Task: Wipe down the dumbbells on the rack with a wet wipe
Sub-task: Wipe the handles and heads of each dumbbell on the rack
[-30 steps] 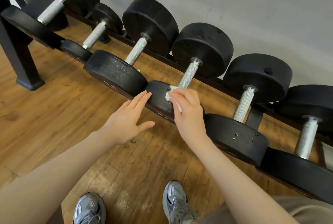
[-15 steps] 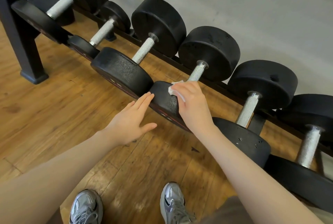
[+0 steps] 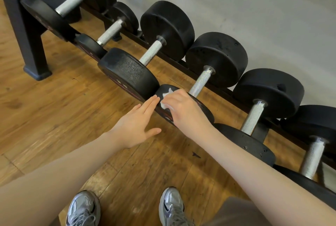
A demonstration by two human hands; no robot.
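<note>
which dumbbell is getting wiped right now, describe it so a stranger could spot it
Follow the low black rack along the grey wall, over the wooden floor. Among the dumbbells on it, find the dumbbell whose near head is under the right hand. It alone has a white wet wipe pressed on it.

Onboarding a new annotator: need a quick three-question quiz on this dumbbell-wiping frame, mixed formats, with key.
1. True or false: the left hand holds the wet wipe.
2. Which part of the dumbbell does the wipe touch? A) far head B) knurled handle C) near head
3. Fill in: the left hand's fingers are ____, not curled.

Key:
1. False; the right hand presses it.
2. C
3. straight
</note>
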